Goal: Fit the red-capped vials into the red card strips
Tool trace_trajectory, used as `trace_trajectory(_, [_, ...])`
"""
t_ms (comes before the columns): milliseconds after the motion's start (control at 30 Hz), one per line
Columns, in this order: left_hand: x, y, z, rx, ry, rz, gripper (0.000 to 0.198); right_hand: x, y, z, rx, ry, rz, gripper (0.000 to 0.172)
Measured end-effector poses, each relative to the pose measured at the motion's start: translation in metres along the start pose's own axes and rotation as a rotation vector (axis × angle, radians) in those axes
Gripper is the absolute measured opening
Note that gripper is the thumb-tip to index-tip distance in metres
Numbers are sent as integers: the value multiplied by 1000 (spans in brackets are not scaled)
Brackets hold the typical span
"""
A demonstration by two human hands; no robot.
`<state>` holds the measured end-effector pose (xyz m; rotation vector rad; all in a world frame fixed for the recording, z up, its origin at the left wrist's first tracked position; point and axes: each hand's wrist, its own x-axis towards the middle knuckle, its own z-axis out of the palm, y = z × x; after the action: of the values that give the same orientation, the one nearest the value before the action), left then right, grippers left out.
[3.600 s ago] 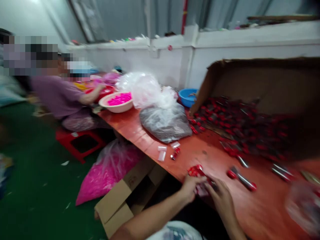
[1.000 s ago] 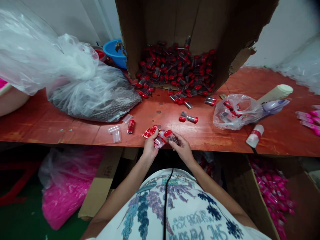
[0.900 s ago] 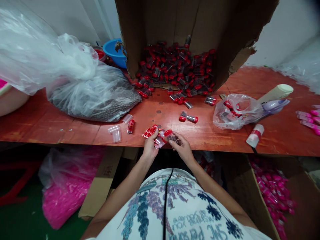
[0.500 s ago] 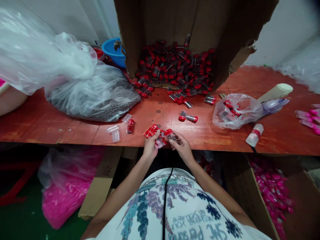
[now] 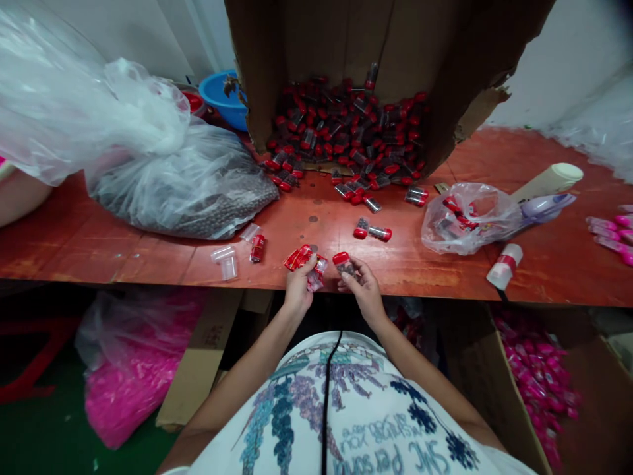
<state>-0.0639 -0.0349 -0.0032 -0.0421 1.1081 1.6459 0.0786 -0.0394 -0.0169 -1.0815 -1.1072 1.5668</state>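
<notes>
My left hand (image 5: 297, 288) is closed around a bunch of red and clear printed plastic wrappers (image 5: 299, 256) at the table's front edge. Just to its right, my right hand (image 5: 368, 291) grips a small clear bottle (image 5: 345, 264) with a red cap and dark beads inside. The bottle stands a little apart from the wrappers, tilted with its cap up and to the left. Beyond my hands, two more red-capped bottles (image 5: 380, 233) lie on the table. To the left are a red-wrapped bottle (image 5: 257, 249) and clear empty tubes (image 5: 228, 266).
A cardboard box (image 5: 341, 39) on its side holds a heap of red-capped bottles (image 5: 346, 125). A large bag of dark beads (image 5: 198, 191) lies left. At right are a plastic bag with red wrappers (image 5: 448, 227), a white roll (image 5: 504, 266) and pink-capped tubes (image 5: 613, 237).
My right hand has drawn slightly right, away from the left, and the bottle now shows clear of the wrappers. My left hand has barely moved.
</notes>
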Motion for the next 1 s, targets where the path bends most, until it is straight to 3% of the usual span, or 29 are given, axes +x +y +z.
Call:
trace_trajectory(133, [-3,-5,2,36,-21,-53,18,7,-6,4,158,7,33,45])
trace_trajectory(300, [-12,-13,3,76,-124,-69,21,17,-10,11,83,90,-43,59])
trace_trajectory(400, [-16,-13,5,46,-150,-98,18,17,-8,12,20,119,-29,53])
trace_trajectory(567, [-16,-12,7,-67,-96,-210,9,13,-4,11,-28,170,-68,49])
trace_trajectory(667, [-18,-14,7,-74,-152,-252,11,12,-4,11,-36,193,-57,45])
trace_trajectory(1000, [-22,-17,7,119,-205,-170,16,12,-12,6,-63,185,-110,56])
